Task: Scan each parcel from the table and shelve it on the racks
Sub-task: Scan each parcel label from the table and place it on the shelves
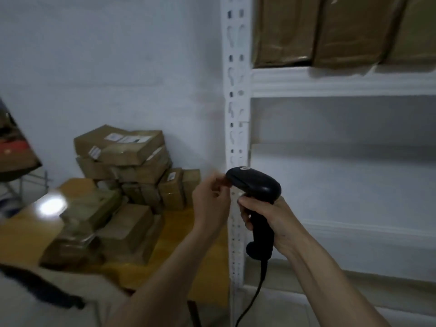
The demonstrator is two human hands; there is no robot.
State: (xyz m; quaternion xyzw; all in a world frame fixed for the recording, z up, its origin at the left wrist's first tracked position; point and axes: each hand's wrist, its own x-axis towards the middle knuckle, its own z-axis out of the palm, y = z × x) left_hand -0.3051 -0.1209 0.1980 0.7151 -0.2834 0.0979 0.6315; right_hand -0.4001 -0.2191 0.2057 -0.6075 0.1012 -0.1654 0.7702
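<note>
Head view. The right hand is gripping the handle of a black handheld scanner, fingers curled round it, the scanner head pointing left and slightly up; its black cable is hanging down from the handle's base. The left hand is reaching toward the scanner's nose with its fingers curled, fingertips at or just beside the front of the head; motion blur is hiding whether this grip is pinching anything, so its state cannot be told.

The parcels, brown cardboard boxes wrapped in tape and bearing white labels, are lying in a loose stack on the yellow wooden surface at left, against the white wall, well apart from both hands. A bright glare spot is showing on the surface near the stack's left side.

The white metal rack is standing at right, its perforated upright just behind the hands. At least 3 large brown boxes are sitting side by side on the upper shelf.
</note>
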